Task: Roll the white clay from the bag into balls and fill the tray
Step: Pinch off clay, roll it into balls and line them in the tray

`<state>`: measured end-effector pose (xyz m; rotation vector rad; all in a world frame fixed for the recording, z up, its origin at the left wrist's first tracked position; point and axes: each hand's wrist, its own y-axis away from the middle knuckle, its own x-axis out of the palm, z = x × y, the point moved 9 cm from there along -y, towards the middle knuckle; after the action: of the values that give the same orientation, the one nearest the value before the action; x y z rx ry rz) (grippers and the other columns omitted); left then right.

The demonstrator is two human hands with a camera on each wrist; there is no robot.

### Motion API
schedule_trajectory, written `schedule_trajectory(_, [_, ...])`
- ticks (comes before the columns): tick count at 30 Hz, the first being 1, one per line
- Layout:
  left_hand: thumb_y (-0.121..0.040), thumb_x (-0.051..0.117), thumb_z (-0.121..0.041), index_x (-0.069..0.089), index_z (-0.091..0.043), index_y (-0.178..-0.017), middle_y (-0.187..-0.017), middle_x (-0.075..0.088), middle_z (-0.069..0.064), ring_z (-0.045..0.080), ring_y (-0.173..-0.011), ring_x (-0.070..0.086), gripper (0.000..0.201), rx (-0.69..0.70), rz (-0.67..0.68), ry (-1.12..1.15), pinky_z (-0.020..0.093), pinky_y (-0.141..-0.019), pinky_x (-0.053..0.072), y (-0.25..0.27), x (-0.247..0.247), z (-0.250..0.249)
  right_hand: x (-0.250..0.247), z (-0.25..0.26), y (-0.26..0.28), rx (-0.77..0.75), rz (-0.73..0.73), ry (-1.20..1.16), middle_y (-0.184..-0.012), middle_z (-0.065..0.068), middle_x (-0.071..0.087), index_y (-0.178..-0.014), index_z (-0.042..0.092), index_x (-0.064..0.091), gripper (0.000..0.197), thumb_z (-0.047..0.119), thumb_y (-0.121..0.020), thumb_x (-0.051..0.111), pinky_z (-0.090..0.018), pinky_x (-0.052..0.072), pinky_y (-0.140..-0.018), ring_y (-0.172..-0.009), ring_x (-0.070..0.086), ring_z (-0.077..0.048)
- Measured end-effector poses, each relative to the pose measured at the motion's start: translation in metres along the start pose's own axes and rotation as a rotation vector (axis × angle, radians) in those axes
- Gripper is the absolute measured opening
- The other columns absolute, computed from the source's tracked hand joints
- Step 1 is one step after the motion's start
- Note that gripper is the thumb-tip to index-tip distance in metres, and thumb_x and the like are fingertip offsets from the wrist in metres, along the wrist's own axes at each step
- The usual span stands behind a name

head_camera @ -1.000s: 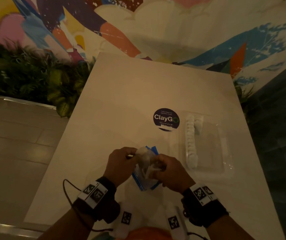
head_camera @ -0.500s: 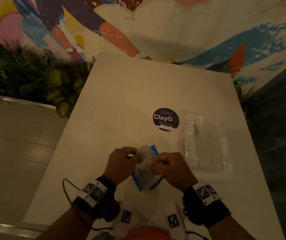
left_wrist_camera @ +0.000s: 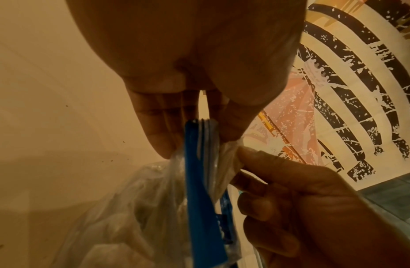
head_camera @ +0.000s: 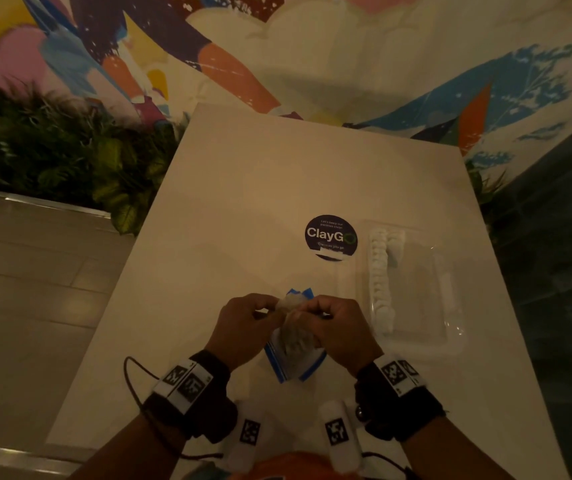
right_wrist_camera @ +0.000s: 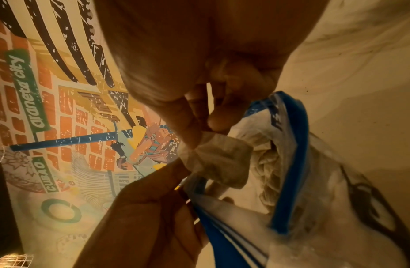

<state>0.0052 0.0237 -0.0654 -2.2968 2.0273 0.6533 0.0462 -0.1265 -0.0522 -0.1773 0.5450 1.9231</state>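
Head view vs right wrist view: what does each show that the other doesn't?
Head only: the clear tray with a column of white clay balls along its left side, and the ClayGo sticker on the white table.

Right wrist only: the white clay piece pinched at the bag's mouth.

Both: left hand and right hand gripping the blue-zip plastic bag.

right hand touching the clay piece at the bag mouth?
Touching. The right wrist view shows the right hand pinching the white clay piece at its fingertips, just above the open bag.

place: mall food court | evidence: claygo sticker (head_camera: 331, 238) on table (head_camera: 277, 188), city mural (head_camera: 312, 46), planter (head_camera: 52, 150)
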Motion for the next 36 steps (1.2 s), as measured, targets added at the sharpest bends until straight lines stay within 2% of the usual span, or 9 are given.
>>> schedule_trajectory(5, [-0.085,0.066,-0.016,0.069,-0.028,-0.086,-0.097,0.070,-0.001,0.015,-0.083,0.068,0.012,0.014,0.011,-0.002,0.040,-0.082,0.056,0.001,0.000,-0.003,-0.003,-0.005,0.000,0.023,-0.065,0.028,-0.074,0.006,0.068,-0.069,0.033,0.067,0.013,0.026,-0.077,0.073,-0.035,0.059,-0.065,-0.069,0.066,-0.014])
schedule_trajectory(9, [-0.086,0.065,-0.014,0.069,-0.026,-0.087,-0.096,0.070,0.000,0.016,-0.082,0.068,0.013,0.031,0.026,-0.011,0.039,-0.082,0.056,0.003,0.001,-0.005,-0.004,0.001,0.004,-0.031,-0.087,-0.002,-0.085,0.011,0.068,-0.067,0.033,0.066,0.020,0.016,-0.076,0.073,-0.030,0.055,-0.068,-0.076,0.064,-0.011])
schedule_trajectory(15, [-0.083,0.069,-0.023,0.072,-0.016,-0.097,-0.098,0.071,0.001,0.016,-0.083,0.069,0.016,0.014,0.026,0.001,0.041,-0.081,0.056,0.001,0.001,0.003,-0.002,0.005,0.007,-0.004,-0.091,-0.041,-0.061,0.005,0.062,-0.066,0.026,0.065,0.018,0.014,-0.076,0.072,-0.030,0.052,-0.056,-0.059,0.059,-0.013])
schedule_trajectory(18, [-0.086,0.066,-0.020,0.072,-0.017,-0.096,-0.097,0.071,0.001,0.016,-0.082,0.069,0.012,0.018,0.042,0.013,0.038,-0.079,0.057,0.001,0.004,0.003,0.000,0.001,0.008,0.036,-0.077,-0.129,-0.063,0.000,0.062,-0.074,0.017,0.063,0.011,0.010,-0.078,0.070,-0.021,0.045,-0.050,-0.055,0.057,-0.011])
schedule_trajectory(24, [-0.080,0.058,-0.050,0.072,-0.025,-0.088,-0.091,0.071,-0.004,0.012,-0.077,0.068,0.029,0.033,0.073,0.046,0.033,-0.071,0.057,0.008,0.006,-0.007,0.000,-0.003,0.006,0.097,-0.083,-0.277,-0.082,-0.014,0.067,-0.103,0.012,0.058,0.025,-0.001,-0.083,0.064,-0.021,0.047,-0.046,-0.051,0.057,-0.010])
schedule_trajectory(27, [-0.088,0.063,-0.029,0.071,-0.018,-0.097,-0.103,0.069,-0.003,0.008,-0.082,0.066,0.017,0.062,0.061,-0.086,0.027,-0.075,0.056,0.005,0.005,-0.004,0.000,-0.003,0.006,0.099,-0.073,-0.303,-0.085,-0.009,0.067,-0.106,0.014,0.058,0.029,0.000,-0.082,0.065,-0.020,0.048,-0.048,-0.054,0.058,-0.009])
schedule_trajectory(31, [-0.088,0.063,-0.017,0.071,-0.016,-0.098,-0.104,0.068,-0.002,0.013,-0.084,0.067,0.013,0.065,0.037,-0.075,0.036,-0.079,0.056,0.004,0.003,-0.003,-0.001,-0.004,0.006,0.090,-0.070,-0.231,-0.094,-0.007,0.066,-0.099,0.020,0.062,0.026,0.001,-0.082,0.065,-0.018,0.047,-0.049,-0.068,0.061,-0.014])
schedule_trajectory(34, [-0.088,0.063,-0.015,0.070,-0.017,-0.093,-0.103,0.067,-0.001,0.016,-0.085,0.066,0.010,0.073,0.025,-0.060,0.035,-0.078,0.055,0.006,0.001,-0.007,0.001,-0.005,0.006,0.076,-0.030,-0.179,-0.078,-0.007,0.066,-0.089,0.016,0.066,0.017,0.000,-0.082,0.065,-0.017,0.045,-0.046,-0.055,0.059,-0.009])
schedule_trajectory(36, [-0.088,0.062,-0.013,0.068,-0.019,-0.091,-0.104,0.066,0.000,0.016,-0.085,0.065,0.009,0.084,0.015,-0.061,0.026,-0.075,0.054,0.006,0.001,-0.008,0.002,-0.005,0.006,0.074,-0.005,-0.141,-0.067,-0.006,0.064,-0.085,0.011,0.068,0.010,0.002,-0.083,0.066,-0.018,0.044,-0.044,-0.045,0.054,-0.004])
